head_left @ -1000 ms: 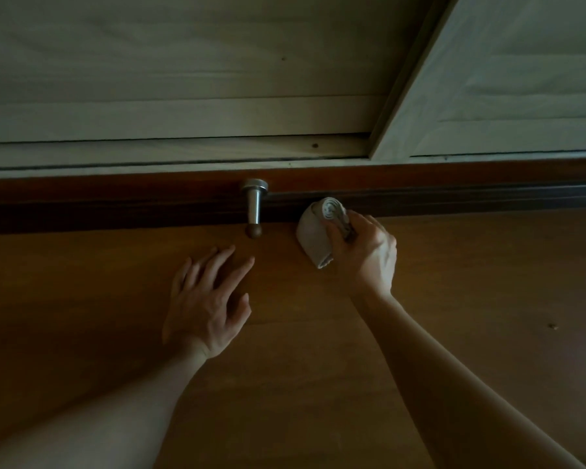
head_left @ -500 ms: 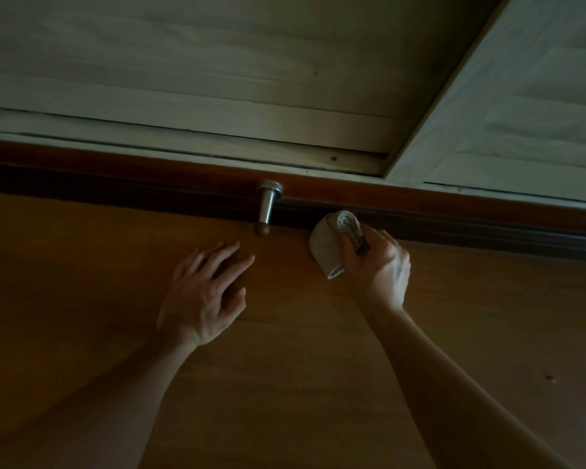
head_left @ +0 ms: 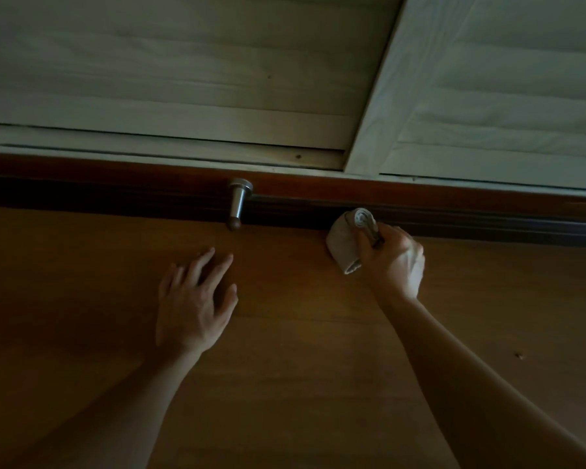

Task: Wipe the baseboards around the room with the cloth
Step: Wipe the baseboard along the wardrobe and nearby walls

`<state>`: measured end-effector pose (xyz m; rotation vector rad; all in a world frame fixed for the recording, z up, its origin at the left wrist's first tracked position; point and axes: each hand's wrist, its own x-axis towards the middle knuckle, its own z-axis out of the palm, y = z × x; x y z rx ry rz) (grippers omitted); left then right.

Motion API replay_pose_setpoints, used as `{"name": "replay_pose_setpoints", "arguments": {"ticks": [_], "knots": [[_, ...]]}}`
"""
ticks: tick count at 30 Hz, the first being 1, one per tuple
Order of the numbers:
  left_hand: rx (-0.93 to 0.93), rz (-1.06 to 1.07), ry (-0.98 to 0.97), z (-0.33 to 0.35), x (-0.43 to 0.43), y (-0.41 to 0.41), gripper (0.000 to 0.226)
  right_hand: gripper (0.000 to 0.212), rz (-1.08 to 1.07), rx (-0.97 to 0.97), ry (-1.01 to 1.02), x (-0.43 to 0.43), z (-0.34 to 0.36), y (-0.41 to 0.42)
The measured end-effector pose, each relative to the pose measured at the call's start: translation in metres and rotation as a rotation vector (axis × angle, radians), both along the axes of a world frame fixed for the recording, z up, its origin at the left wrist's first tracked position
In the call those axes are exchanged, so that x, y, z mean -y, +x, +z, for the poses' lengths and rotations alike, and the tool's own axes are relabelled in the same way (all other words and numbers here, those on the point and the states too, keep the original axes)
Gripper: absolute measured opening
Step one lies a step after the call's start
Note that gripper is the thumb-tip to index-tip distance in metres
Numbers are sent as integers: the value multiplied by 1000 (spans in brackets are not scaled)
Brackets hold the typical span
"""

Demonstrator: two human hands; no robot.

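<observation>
**Rolled cloth at the foot of a dark baseboard**

The cloth point(head_left: 344, 243) is a pale bundle, rolled or wadded, gripped in the right hand point(head_left: 394, 262). The fingers curl round it, and the thumb lies across its upper end, where the spiral of the roll shows. That upper end meets the lower, almost black band of the baseboard point(head_left: 420, 211). In this dim light it is hard to tell whether the cloth presses on the wood or only rests against it. The lower end of the cloth sits just above the floor point(head_left: 285, 384), and the part inside the palm is hidden by the hand.

The baseboard runs across the whole view, slanting down to the right, and both ends are cut off by the edges. Its upper strip reads reddish brown. The band beneath is so dark that its profile and any dust on it cannot be made out.

To the left of the cloth, a metal doorstop point(head_left: 238, 204) juts from the baseboard, its dark tip close over the floor. Near it, the left hand point(head_left: 193, 306) lies flat on the brown wooden floor, fingers spread and straight, holding nothing. Both forearms are bare and leave the view at the bottom.

Above the baseboard is pale wall panelling point(head_left: 183, 79) with faint horizontal lines. A second pale panel point(head_left: 504, 96) stands at an angle on the right, and whether it is a door or a shutter cannot be told. A small speck lies on the floor at the far right.
</observation>
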<state>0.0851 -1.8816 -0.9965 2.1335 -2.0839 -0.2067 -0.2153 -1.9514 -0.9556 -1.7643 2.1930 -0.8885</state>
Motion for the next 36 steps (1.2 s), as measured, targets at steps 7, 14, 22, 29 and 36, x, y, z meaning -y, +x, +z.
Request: {"name": "replay_pose_setpoints", "arguments": {"ticks": [7,14,22,29,36], "knots": [[-1,8,-13,-3,0,1,59,24,47,-40,-11,1,1,11],[22,25,3,-6,2,1,57,27,38,-22,-25,2,-5,37],[18,29,1,-5,2,1,59,25,156,5,-58,10,-10,87],[17,36,-1,-3,3,-1,58,30,163,24,-56,14,-14,117],[16,27,5,-1,2,2,59,26,155,32,-69,14,-15,108]]}}
